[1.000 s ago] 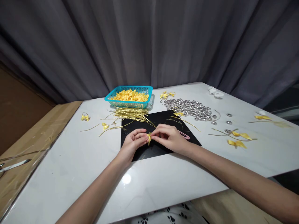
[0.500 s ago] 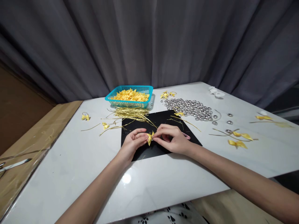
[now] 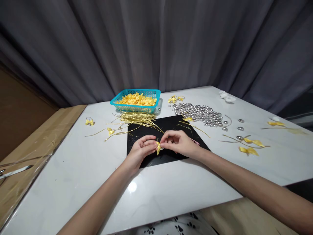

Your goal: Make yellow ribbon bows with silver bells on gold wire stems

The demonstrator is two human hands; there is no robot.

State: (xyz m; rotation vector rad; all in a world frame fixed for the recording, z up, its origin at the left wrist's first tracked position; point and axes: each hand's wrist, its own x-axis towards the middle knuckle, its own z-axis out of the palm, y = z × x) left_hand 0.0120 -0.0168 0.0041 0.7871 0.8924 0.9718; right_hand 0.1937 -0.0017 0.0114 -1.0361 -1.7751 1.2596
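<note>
A small yellow ribbon bow point(image 3: 158, 147) is pinched between both hands above a black mat point(image 3: 168, 125). My left hand point(image 3: 140, 151) grips its left side with thumb and forefinger. On the right side my right hand point(image 3: 179, 143) pinches it, fingers curled. A thin gold wire tie pokes up at the bow's middle. Part of a pink clip point(image 3: 195, 141) shows behind my right hand.
A teal basket point(image 3: 135, 101) of yellow ribbon pieces stands at the back, a bundle of gold wire ties point(image 3: 137, 118) before it. Silver beads point(image 3: 199, 113) are heaped to the right. Finished bows point(image 3: 249, 146) lie on the white table point(image 3: 80, 169). A cardboard sheet point(image 3: 29, 147) lies left.
Both hands have shifted slightly while working the bow; the bow now sits a little lower and to the right between the fingertips.
</note>
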